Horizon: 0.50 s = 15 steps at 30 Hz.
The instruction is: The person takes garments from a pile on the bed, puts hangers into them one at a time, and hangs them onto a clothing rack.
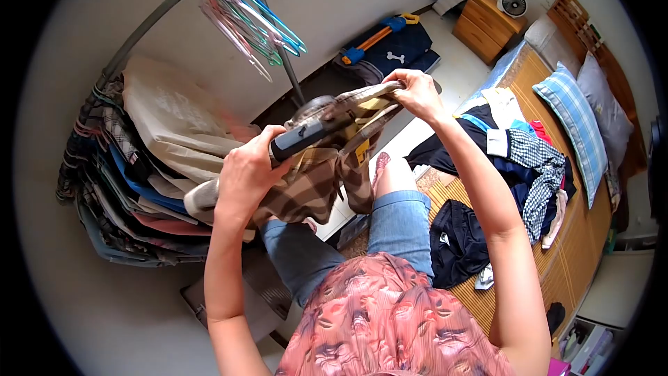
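Observation:
My left hand is closed around a grey-and-black handheld device with a long body; its exact kind I cannot make out. A pale rounded piece sticks out on the far side of that hand. From my raised right hand, pinched shut on its upper edge, hangs a brown plaid shirt. The cloth drapes in folds behind and below the device, above my knees. Whether my left fingers also grip the cloth is hidden.
Left stands a curved clothes rack with packed garments and bunched empty hangers. A bed with a woven mat lies right, bearing piled clothes and a checked pillow. Beyond are a wooden cabinet and small fan.

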Motion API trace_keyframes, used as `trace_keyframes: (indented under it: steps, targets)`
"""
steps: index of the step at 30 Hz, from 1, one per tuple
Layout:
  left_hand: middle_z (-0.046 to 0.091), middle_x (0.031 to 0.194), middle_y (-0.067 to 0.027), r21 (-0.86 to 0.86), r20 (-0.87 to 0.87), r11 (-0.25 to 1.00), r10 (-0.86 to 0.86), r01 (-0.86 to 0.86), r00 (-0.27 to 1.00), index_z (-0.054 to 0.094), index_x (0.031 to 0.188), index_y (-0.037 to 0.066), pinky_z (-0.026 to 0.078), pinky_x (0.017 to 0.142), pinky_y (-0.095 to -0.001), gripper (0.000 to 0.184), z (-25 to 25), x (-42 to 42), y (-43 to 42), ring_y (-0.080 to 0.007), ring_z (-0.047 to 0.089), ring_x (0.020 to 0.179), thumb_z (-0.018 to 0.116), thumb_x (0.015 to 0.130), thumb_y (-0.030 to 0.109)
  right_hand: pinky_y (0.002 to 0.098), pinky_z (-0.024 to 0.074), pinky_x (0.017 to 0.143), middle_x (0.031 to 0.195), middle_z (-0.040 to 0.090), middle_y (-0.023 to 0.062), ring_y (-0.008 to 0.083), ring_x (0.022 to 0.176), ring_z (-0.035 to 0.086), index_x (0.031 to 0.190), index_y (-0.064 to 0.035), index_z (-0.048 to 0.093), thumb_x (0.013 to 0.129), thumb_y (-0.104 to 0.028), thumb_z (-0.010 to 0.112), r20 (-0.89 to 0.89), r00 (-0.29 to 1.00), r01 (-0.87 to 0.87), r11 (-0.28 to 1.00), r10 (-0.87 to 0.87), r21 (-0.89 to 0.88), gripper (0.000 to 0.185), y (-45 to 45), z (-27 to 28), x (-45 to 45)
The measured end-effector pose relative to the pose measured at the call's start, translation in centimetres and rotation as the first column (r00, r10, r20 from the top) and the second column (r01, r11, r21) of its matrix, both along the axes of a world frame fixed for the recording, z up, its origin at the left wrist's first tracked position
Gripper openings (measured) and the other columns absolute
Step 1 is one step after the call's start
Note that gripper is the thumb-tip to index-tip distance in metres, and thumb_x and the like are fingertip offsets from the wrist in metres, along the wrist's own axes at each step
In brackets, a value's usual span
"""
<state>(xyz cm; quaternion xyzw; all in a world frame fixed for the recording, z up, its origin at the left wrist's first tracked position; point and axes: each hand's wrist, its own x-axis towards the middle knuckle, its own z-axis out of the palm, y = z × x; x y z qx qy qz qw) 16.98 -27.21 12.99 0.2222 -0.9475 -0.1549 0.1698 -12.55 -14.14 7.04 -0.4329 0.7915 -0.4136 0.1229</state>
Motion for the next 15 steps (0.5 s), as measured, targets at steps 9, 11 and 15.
trace_keyframes:
  steps: [9,11,15]
  targets:
    - [0.066,0.088,-0.0183,0.214,-0.102,0.971,0.134,-0.109,0.986,0.054,0.108,0.008,0.051,0.069,-0.0449,0.041,-4.8,-3.4,1.4,-0.0376,0.064,0.082,0.074,0.075,0.022,0.0251,0.0500,0.051,0.080,0.063,0.0057,0.0108,0.065,0.060,0.101,0.0009,0.065,0.082,-0.025,0.066,0.322,0.936,-0.168,0.984,0.141,0.058,0.032,-1.9,3.9,3.2]
    - [0.066,0.088,-0.0191,0.186,-0.140,0.968,0.195,-0.167,0.971,0.055,0.107,0.008,0.051,0.068,-0.0441,0.041,-5.9,-4.0,0.9,-0.0383,0.064,0.082,0.076,0.075,0.023,0.0260,0.0530,0.053,0.084,0.065,0.0070,0.0118,0.067,0.063,0.104,0.0006,0.064,0.083,-0.022,0.064,0.345,0.918,-0.176,0.980,0.196,-0.090,0.031,-1.2,5.5,3.9]
    - [0.065,0.077,-0.0066,0.418,-0.382,0.901,0.290,-0.116,0.877,0.061,0.099,0.004,0.051,0.063,-0.0295,0.032,-6.9,-3.0,-2.0,-0.0146,0.062,0.068,0.077,0.074,0.014,0.0257,0.0532,0.057,0.092,0.065,0.0072,0.0123,0.076,0.063,0.118,-0.0032,0.058,0.085,-0.026,0.067,0.477,0.766,-0.508,0.861,0.431,0.038,0.042,2.4,7.5,3.8]
